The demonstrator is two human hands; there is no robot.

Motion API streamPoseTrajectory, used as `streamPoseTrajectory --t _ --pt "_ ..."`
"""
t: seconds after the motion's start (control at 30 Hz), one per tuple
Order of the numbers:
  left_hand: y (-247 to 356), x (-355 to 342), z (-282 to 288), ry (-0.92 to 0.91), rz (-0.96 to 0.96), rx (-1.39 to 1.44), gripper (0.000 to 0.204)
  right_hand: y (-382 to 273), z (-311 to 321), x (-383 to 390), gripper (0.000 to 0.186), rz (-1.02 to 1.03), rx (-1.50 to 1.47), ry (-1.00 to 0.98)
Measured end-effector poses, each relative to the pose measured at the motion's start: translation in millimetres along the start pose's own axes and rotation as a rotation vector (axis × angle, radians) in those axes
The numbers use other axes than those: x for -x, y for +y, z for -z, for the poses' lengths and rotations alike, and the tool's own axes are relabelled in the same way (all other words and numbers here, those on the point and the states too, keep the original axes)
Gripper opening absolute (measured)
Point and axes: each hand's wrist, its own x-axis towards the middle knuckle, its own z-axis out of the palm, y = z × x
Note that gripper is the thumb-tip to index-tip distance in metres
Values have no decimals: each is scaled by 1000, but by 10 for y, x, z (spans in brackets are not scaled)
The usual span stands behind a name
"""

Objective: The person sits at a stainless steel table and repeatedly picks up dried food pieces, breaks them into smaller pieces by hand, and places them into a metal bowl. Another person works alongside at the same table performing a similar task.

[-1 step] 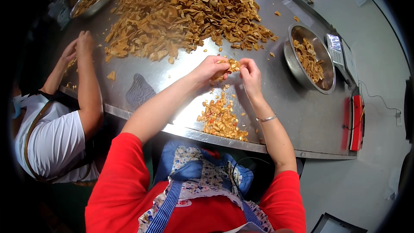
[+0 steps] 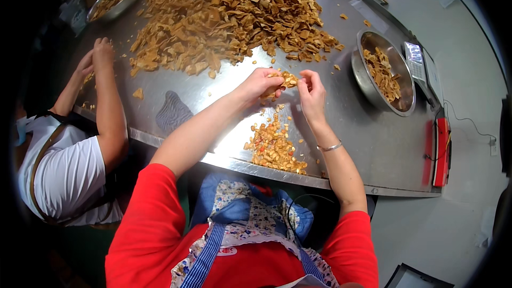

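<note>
In my left hand (image 2: 262,83) is a piece crusted with golden, seed-like bits (image 2: 289,79), held between thumb and fingers over the metal table. My right hand (image 2: 311,92) is just right of that piece, thumb and fingertips pinched together; anything between them is too small to make out. Below both hands, a loose heap of golden seed-like bits (image 2: 274,149), with a few reddish ones, lies near the table's front edge. Beyond the hands rises a large pile of brown dried flakes (image 2: 224,16).
A steel bowl (image 2: 358,82) of brown flakes stands right, beside a device with keys (image 2: 414,61). Another flake bowl (image 2: 132,1) is far left. A grey striped cloth item (image 2: 173,112) lies left of my forearm. A co-worker's hands (image 2: 101,56) are at the left.
My right hand has shifted slightly right, opening a small gap from the piece in my left hand. My left hand stays nearly in place.
</note>
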Motion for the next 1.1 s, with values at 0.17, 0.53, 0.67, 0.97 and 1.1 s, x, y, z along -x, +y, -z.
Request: streamPoseTrajectory --t 0.17,0.53,0.67,0.97,1.1 --pt "80 41 -96 120 54 -29 14 -175 34 18 19 335 452 61" --pt "-25 -17 -16 168 107 -71 11 -121 46 -21 14 352 554 -70" --pt "70 0 75 240 92 -50 11 -245 201 -43 12 3 406 -709" --pt "52 -21 92 108 67 -267 10 -246 118 -46 26 -49 329 -423" --pt "119 10 6 109 144 53 19 -95 40 -7 20 -94 108 -191"
